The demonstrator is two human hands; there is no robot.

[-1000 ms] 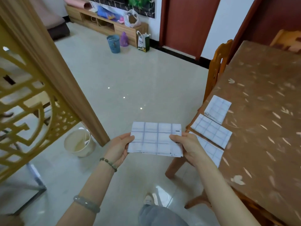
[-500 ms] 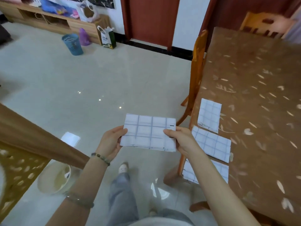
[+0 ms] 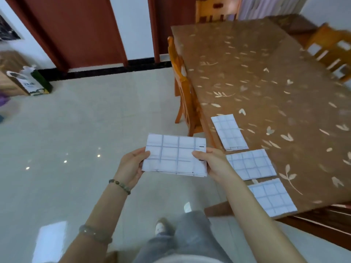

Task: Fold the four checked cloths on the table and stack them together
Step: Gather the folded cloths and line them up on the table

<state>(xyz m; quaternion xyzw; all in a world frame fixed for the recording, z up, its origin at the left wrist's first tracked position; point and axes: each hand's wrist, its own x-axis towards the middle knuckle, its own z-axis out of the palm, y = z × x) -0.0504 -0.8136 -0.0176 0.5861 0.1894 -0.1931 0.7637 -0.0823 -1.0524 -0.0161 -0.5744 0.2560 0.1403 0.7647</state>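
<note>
The left grip [image 3: 131, 166] and right grip [image 3: 212, 164] pinch opposite ends of a folded checked cloth [image 3: 174, 156]. Hold its edges flush, then lay it squarely on the tabletop cloth [image 3: 250, 164] beside the right grip.

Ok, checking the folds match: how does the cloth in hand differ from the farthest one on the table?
The held cloth is in the air, pinched by left hand and right hand; the farthest cloth lies flat on the table. The held cloth looks wider, the farthest cloth narrower. Both are folded, white, blue-checked.
</note>
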